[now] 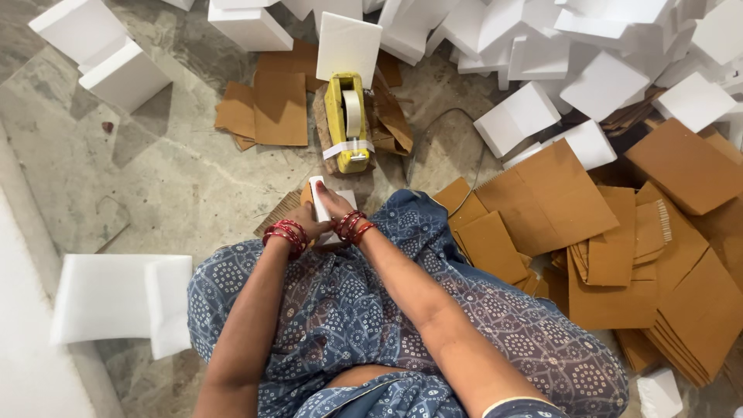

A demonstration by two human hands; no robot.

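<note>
Gripped white block [318,195] upright in both left hand [307,220] and right hand [333,203], close before tape dispenser [347,122] on floor [178,186], for easy reach.

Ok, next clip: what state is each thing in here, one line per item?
Left hand: on the small white piece, red bangles at the wrist.
Right hand: gripping the same piece from the other side.
Small white piece: held upright between both hands.
Yellow tape dispenser: on the floor, tape roll loaded.
White foam blocks: heaped loosely.
Brown cardboard sheets: flat, in loose stacks.
</note>
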